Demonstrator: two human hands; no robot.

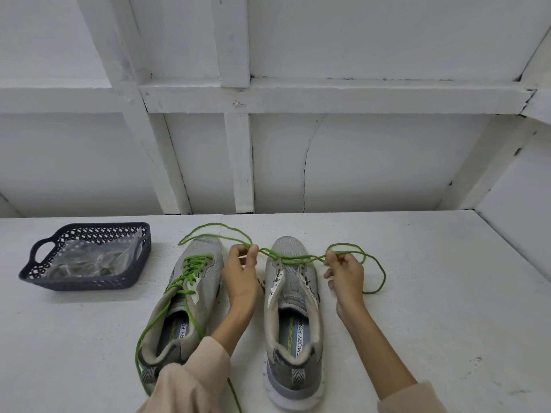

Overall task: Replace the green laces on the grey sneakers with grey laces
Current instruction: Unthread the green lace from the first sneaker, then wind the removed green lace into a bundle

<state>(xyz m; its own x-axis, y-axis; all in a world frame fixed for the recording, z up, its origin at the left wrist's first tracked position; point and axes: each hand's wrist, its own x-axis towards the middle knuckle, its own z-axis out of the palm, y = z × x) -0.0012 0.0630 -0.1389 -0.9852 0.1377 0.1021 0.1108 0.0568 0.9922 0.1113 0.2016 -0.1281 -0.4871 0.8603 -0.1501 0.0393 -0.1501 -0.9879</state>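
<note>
Head view: left hand (241,272) and right hand (346,272) pinch the green lace (298,257) above the right sneaker (293,323); a basket (83,284) with a plastic bag (92,257) sits left.

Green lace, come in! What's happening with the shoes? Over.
Left hand, right hand pinching green lace. Right sneaker almost unlaced, left sneaker laced. Nothing in the way.

- Soft, even, cool light; the white wall (387,162) and table (447,293) read as pale grey, without glare.
- Faint, diffuse shadows beside the basket (86,283) and sneakers (290,248).
- Wide-angle lens bows the beams (328,95) toward the edges; corners slightly soft.
</note>
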